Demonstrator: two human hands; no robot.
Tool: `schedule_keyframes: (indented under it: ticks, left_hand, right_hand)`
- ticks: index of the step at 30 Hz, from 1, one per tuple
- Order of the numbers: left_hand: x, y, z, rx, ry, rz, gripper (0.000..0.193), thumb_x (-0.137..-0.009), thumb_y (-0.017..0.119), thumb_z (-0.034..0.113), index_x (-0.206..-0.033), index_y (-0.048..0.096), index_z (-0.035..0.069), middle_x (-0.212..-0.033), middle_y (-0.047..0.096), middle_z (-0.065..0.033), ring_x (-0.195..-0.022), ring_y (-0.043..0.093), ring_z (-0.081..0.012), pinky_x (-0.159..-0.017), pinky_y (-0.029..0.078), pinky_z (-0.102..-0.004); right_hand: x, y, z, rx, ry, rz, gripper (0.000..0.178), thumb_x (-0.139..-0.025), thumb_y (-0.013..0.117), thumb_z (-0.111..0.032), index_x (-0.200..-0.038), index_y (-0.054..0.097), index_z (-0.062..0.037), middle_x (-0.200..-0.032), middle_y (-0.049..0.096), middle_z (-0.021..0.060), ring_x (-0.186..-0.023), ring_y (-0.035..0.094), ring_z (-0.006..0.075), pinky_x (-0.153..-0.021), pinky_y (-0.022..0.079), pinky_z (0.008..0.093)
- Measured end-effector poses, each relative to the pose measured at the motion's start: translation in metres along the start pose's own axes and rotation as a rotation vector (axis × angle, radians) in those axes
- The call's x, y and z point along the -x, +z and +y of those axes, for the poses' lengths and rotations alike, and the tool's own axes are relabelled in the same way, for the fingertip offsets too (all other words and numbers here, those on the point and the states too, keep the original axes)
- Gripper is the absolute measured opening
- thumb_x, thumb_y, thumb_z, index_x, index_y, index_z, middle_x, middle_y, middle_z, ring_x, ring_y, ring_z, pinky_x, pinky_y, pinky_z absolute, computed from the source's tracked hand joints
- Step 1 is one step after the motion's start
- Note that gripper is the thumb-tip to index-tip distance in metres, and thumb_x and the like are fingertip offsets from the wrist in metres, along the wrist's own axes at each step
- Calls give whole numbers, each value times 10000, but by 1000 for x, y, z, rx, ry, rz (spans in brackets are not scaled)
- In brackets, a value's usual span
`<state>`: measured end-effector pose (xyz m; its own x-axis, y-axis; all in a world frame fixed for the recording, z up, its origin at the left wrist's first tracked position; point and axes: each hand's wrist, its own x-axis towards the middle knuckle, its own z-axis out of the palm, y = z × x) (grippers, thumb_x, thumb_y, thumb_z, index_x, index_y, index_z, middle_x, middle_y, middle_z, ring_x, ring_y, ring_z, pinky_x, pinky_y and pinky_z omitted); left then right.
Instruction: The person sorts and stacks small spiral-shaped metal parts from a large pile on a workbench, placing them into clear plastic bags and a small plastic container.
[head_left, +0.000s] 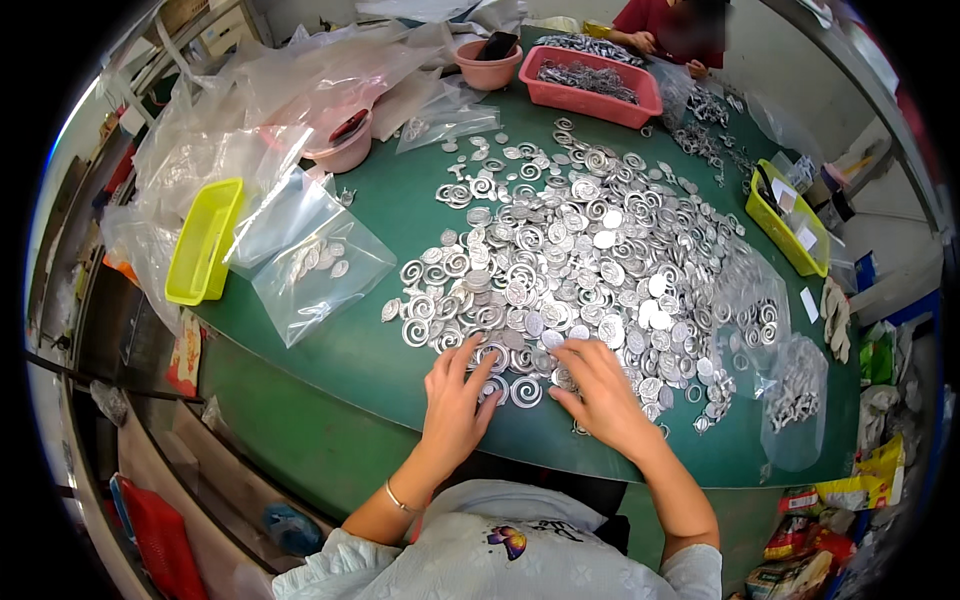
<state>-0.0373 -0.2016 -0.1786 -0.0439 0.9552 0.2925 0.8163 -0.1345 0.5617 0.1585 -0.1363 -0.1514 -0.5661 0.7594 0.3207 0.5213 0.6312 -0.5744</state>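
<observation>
A broad heap of silver metal pieces (560, 235), flat spirals and oval medallions, covers the middle of the green table (330, 355). At the heap's near edge my left hand (457, 392) rests with fingers apart, its thumb and fingertips over spiral pieces. One silver spiral (526, 392) lies flat on the table between my two hands. My right hand (602, 392) is bent over the pile, thumb apart from the fingers, with the tips touching loose medallions. Neither hand visibly lifts a piece.
Left stand a yellow-green tray (205, 242) and a clear bag with several ovals (322, 258). Behind are pink bowls (488, 66) and a pink basket of metal parts (590, 84). Right are a filled clear bag (795, 400) and a yellow tray (788, 222). A person (672, 35) sits across.
</observation>
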Motion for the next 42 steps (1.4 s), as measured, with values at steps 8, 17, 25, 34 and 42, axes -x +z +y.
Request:
schedule_keyframes:
  ticks: [8,17,25,34,42]
  left_hand:
    - [-5,-5,-25,34,73,-1,335,-672,676,11,-989,604,88,-1131,549,-46,-1051,466,-285,-889,330,-406]
    - [15,1,-32,1171,-431,113,217,-901,514,58,-1095,518,-40,-1019,607,-157,-864,629,-198,-739,501,-262]
    - [36,-6,-9,1981,-876,-412,387,-958,387,288,-1217,446,7,-1191,511,-207,-1091,536,-330,-896,466,-409]
    - [59,-4,-14,2063,-1075,-555,245,-926,462,193,-1082,528,16,-889,599,-127,-905,582,-240,-806,488,-386]
    - [51,-20,-8,2184,-1056,-478,349,-895,430,118,-1215,460,-17,-1042,578,-177,-947,578,-256,-851,479,-396]
  right_hand:
    - [-11,23,22,325,-6,-21,168,-709,635,-47,-866,588,-15,-916,529,104,-891,481,275,-784,355,391]
    - [-22,46,5,286,-97,32,217,-716,673,-117,-882,576,-17,-945,537,92,-955,490,268,-850,342,421]
    - [-13,22,-8,-412,209,-101,59,-800,603,-57,-815,599,0,-848,587,100,-823,522,267,-754,402,337]
    - [-5,37,-22,219,-91,-181,204,-727,678,-113,-885,587,-21,-889,556,70,-860,503,243,-738,362,339]
    - [-10,36,-32,299,-86,-174,218,-747,645,-121,-923,589,-7,-957,571,91,-881,518,241,-796,366,396]
